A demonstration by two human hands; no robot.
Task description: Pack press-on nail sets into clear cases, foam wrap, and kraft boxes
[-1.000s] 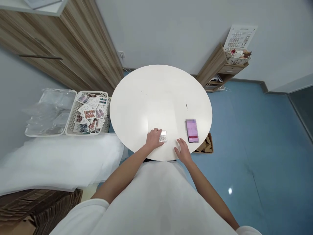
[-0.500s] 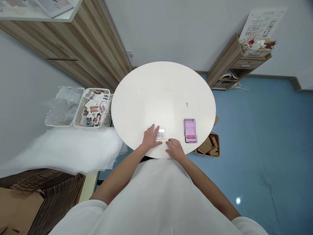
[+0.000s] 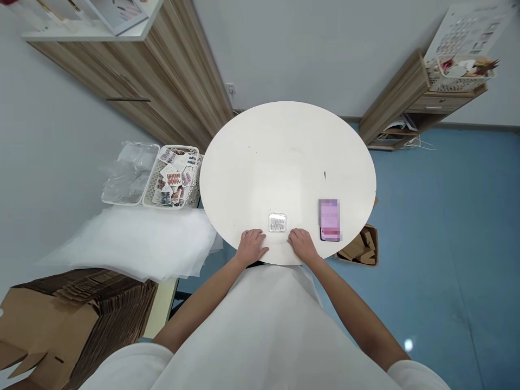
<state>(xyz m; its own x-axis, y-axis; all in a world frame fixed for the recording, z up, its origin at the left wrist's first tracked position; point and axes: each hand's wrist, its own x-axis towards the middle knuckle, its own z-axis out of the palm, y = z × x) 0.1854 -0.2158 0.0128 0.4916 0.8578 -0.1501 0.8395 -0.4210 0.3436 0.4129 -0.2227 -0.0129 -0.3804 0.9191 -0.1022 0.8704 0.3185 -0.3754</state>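
Observation:
A small clear case [image 3: 277, 222] holding several press-on nails lies near the front of the white oval table [image 3: 284, 146]. My left hand [image 3: 251, 247] rests on the table to the left of the case and closer to me, thumb apart from the fingers. To the right of the case, my right hand [image 3: 303, 245] lies on the tabletop with its fingers bent. Between the hands runs a faint line, perhaps the edge of a thin clear sheet; I cannot make it out. Neither hand touches the case.
A phone with a blurred screen [image 3: 330, 219] lies right of my right hand. White baskets, one with nail cards [image 3: 174, 179], stand left of the table beside white sheets [image 3: 138, 238]. A box of cardboard [image 3: 359, 249] is on the floor at right.
My left hand has come off the clear case and drawn back toward me. The case now lies uncovered. The view has shifted slightly to the left.

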